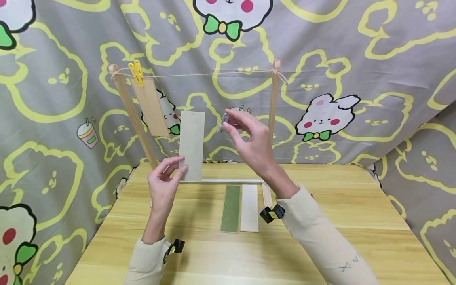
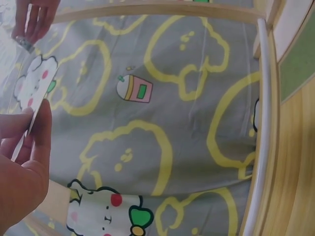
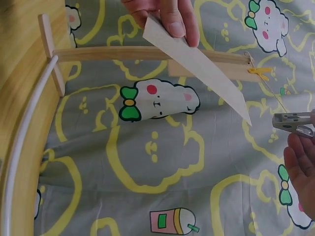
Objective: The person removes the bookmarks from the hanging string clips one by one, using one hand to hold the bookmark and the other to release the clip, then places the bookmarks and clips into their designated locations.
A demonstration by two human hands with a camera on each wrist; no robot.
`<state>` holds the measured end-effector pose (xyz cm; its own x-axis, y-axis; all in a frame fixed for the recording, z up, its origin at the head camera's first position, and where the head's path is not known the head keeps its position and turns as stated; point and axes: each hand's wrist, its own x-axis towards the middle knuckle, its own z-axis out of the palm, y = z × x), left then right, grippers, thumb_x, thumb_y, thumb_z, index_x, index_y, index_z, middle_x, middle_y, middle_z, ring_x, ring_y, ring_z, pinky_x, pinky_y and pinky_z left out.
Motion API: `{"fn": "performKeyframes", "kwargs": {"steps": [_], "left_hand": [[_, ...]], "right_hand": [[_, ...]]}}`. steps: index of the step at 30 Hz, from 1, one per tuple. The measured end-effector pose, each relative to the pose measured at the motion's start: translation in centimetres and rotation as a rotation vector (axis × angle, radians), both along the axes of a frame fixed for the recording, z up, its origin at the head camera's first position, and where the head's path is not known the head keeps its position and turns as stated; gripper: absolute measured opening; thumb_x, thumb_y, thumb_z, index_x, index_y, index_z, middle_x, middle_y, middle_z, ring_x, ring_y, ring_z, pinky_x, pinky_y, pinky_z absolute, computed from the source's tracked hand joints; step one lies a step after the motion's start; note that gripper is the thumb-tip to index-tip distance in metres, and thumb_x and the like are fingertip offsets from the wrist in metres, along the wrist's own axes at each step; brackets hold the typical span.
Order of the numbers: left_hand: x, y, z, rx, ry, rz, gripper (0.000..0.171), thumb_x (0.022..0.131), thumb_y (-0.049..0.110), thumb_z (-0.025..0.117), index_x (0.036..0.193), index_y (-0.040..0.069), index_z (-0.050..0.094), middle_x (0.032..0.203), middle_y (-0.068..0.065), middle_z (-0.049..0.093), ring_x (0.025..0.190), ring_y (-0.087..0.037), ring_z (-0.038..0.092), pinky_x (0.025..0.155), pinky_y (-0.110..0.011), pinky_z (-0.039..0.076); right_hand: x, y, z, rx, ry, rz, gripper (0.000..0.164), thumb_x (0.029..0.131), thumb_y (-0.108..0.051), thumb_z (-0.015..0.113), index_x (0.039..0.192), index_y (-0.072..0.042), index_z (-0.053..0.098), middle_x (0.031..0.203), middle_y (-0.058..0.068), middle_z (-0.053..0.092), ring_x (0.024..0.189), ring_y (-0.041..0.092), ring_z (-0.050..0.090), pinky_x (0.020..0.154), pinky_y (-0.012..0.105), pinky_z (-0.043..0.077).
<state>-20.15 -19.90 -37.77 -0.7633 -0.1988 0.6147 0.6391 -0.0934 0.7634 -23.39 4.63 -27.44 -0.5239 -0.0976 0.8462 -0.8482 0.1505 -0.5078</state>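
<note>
Fingers (image 1: 172,160) pinching: left hand (image 1: 163,182), pale card (image 1: 192,142); right hand (image 1: 255,145), gray clip (image 1: 224,120). Head view: card's face; left wrist: edge.

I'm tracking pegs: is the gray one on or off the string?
Off: in the head view, the right grip pinches the gray peg, clear of the string.

Upper limbs of a person: long cream sleeves, left (image 1: 145,262) and right (image 1: 317,231), reach the wrists; thin grey marking (image 1: 350,263) along the right sleeve. Angular black wrist cameras, left (image 1: 179,246) and right (image 1: 265,215), adjoin small yellow patches (image 1: 274,215). Hands (image 1: 252,146) bare.
</note>
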Motion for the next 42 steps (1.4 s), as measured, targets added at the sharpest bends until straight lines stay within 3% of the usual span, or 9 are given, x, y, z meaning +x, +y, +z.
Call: {"fn": "performKeyframes", "kwargs": {"steps": [7, 14, 24, 32, 42], "left_hand": [[0.4, 0.2, -0.7, 0.027, -0.011, -0.013, 0.030, 0.081, -0.021, 0.074, 0.110, -0.020, 0.066, 0.108, -0.015, 0.072, 0.092, -0.016, 0.071, 0.066, -0.016, 0.058], [1.0, 0.8, -1.0, 0.030, -0.025, -0.020, 0.030, 0.081, -0.021, 0.074, 0.109, -0.013, 0.070, 0.111, -0.020, 0.067, 0.095, -0.015, 0.070, 0.072, -0.019, 0.059], [2.0, 1.2, -2.1, 0.037, -0.023, -0.027, 0.030, 0.081, -0.023, 0.072, 0.110, -0.017, 0.067, 0.112, -0.019, 0.069, 0.093, -0.015, 0.070, 0.075, -0.019, 0.059], [2.5, 1.6, -3.7, -0.018, -0.069, -0.052, 0.032, 0.081, -0.022, 0.073, 0.112, -0.019, 0.065, 0.112, -0.017, 0.068, 0.094, -0.014, 0.069, 0.073, -0.019, 0.060], [3.0, 1.2, -4.6, -0.060, -0.148, -0.033, 0.031, 0.081, -0.022, 0.073, 0.111, -0.017, 0.067, 0.111, -0.021, 0.067, 0.093, -0.017, 0.070, 0.071, -0.020, 0.060]], "right_hand": [[0.6, 1.4, -1.6, -0.027, -0.045, 0.013, 0.035, 0.096, -0.001, 0.070, 0.131, 0.000, 0.067, 0.107, 0.010, 0.070, 0.100, 0.019, 0.066, 0.094, 0.034, 0.058], [1.7, 3.1, -2.8, -0.076, -0.057, 0.010, 0.037, 0.094, 0.007, 0.070, 0.130, 0.002, 0.068, 0.106, 0.012, 0.070, 0.099, 0.023, 0.066, 0.094, 0.036, 0.058], [3.0, 5.4, -4.7, -0.084, -0.115, -0.014, 0.039, 0.094, 0.007, 0.070, 0.132, 0.001, 0.066, 0.110, 0.014, 0.070, 0.102, 0.024, 0.067, 0.095, 0.034, 0.057], [3.7, 7.9, -7.1, -0.128, -0.190, -0.082, 0.041, 0.090, 0.013, 0.070, 0.130, 0.003, 0.066, 0.112, 0.019, 0.070, 0.102, 0.015, 0.068, 0.094, 0.026, 0.056], [5.4, 10.0, -8.7, -0.124, -0.262, -0.097, 0.038, 0.092, 0.012, 0.069, 0.129, 0.003, 0.067, 0.115, 0.021, 0.070, 0.105, 0.016, 0.069, 0.095, 0.023, 0.055]]}}
